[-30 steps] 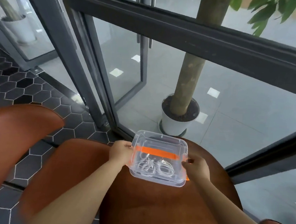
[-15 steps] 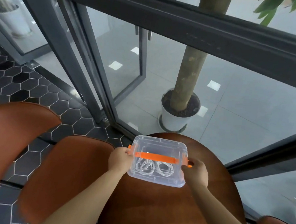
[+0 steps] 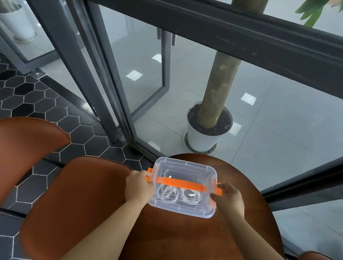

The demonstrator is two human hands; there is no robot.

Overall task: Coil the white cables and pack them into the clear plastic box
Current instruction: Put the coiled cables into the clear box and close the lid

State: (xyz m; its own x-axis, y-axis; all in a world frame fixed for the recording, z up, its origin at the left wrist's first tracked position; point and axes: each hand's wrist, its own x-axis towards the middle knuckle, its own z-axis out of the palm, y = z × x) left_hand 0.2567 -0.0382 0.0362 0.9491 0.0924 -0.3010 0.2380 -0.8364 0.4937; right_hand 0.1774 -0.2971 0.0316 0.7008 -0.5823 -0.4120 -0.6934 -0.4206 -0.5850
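Left hand (image 3: 139, 188) gripping left latch (image 3: 149, 172), box (image 3: 186, 163) 9 o'clock; right hand (image 3: 229, 199) pinching right latch (image 3: 219, 189), 3 o'clock; white cables (image 3: 169, 194) lying coiled inside.

The left hand (image 3: 139, 188) and right hand (image 3: 229, 201) were bare; the left forearm (image 3: 106, 233) and right forearm (image 3: 259, 247) were bare too.

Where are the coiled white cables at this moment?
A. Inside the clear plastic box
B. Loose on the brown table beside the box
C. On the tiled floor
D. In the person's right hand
A: the white cables lie coiled on the bottom of the clear plastic box, visible through the clear plastic, while the left hand and the right hand grip the box's two ends.
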